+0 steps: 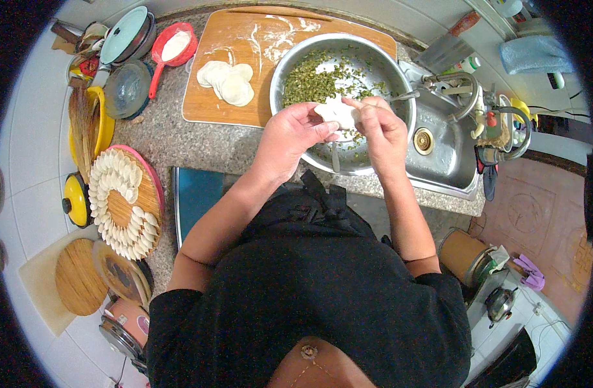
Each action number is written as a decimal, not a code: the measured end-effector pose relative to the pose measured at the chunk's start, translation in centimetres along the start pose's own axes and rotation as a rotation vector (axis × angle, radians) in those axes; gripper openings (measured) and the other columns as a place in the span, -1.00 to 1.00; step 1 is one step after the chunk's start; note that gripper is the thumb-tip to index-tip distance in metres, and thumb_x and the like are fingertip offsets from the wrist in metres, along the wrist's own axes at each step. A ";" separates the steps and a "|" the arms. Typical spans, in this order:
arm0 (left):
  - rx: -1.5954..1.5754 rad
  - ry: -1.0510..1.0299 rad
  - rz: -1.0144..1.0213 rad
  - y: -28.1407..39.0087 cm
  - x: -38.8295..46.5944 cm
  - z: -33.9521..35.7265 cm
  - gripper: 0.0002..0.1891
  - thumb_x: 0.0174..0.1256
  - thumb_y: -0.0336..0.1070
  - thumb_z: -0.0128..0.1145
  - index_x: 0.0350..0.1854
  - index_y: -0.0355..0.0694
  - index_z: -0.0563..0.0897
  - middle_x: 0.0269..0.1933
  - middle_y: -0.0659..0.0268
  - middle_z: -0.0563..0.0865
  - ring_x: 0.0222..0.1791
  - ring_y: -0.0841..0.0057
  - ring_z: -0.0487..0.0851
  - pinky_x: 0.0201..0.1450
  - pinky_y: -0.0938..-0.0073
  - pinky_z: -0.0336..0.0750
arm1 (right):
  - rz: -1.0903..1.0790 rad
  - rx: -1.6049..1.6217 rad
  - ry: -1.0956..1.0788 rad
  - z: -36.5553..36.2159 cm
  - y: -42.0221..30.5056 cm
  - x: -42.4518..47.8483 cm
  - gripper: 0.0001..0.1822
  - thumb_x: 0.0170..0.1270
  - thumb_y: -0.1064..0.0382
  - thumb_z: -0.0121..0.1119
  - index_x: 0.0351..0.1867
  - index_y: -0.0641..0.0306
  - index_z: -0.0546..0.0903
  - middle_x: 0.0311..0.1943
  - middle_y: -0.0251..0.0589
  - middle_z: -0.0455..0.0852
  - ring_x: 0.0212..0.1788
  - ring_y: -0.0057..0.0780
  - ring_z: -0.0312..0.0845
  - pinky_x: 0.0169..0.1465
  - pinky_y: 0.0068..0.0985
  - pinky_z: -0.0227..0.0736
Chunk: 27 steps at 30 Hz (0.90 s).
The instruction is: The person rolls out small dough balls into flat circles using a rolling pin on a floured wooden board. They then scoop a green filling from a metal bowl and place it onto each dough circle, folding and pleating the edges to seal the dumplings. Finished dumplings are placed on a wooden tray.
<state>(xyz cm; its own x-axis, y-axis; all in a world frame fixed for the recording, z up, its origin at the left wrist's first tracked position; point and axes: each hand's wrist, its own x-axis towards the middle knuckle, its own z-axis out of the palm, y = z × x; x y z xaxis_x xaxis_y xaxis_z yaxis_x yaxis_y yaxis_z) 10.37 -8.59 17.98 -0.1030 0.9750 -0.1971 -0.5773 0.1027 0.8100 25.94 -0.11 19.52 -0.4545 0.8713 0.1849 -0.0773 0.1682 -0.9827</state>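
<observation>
Between my left hand and my right hand is a pale dough wrapper, pinched by the fingers of both. Whether it holds filling cannot be made out. Both hands are over a large steel basin, where chopped green filling lies mostly on the far left side. A spoon or similar utensil shows its metal end below my left fingers. Another metal handle crosses the basin's right rim. Flat round wrappers overlap in a pile on the floured wooden board left of the basin.
Shaped dumplings ring a round wooden board at the left. A red strainer with white flour, a glass bowl and a yellow basin stand beyond it. The steel sink and its faucet adjoin on the right.
</observation>
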 end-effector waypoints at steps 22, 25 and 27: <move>-0.142 0.001 -0.086 0.3 -0.1 -0.6 -0.69 0.49 -0.33 0.11 0.17 -0.37 0.54 0.05 0.22 0.69 -0.02 0.51 0.69 0.04 0.51 0.60 | -0.101 -0.478 -0.086 0.3 0.0 -0.9 -0.79 0.46 0.24 0.12 -0.37 0.28 0.52 -0.54 -0.27 0.52 -0.48 -0.46 0.48 -0.34 -0.48 0.39; -0.155 -0.007 -0.079 0.2 -0.1 -0.6 -0.68 0.50 -0.33 0.11 0.18 -0.37 0.53 0.07 0.23 0.69 -0.01 0.50 0.69 0.04 0.50 0.60 | -0.097 -0.461 -0.063 0.5 0.3 -1.2 -0.78 0.45 0.23 0.13 -0.37 0.28 0.53 -0.54 -0.26 0.55 -0.49 -0.46 0.50 -0.35 -0.48 0.39; -0.162 -0.001 -0.089 0.1 0.1 -0.8 -0.68 0.50 -0.33 0.11 0.19 -0.37 0.53 0.06 0.22 0.69 -0.01 0.49 0.69 0.05 0.50 0.60 | -0.056 -0.395 -0.085 0.5 0.3 -1.3 -0.78 0.45 0.23 0.13 -0.37 0.28 0.54 -0.54 -0.25 0.56 -0.49 -0.48 0.51 -0.36 -0.48 0.39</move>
<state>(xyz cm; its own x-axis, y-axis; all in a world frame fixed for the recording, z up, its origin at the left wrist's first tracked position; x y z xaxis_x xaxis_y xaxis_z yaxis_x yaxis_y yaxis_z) 9.64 -8.62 17.60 -0.0447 0.9637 -0.2633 -0.7073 0.1556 0.6896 26.04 -1.40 19.02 -0.5322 0.8175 0.2200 0.2352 0.3924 -0.8892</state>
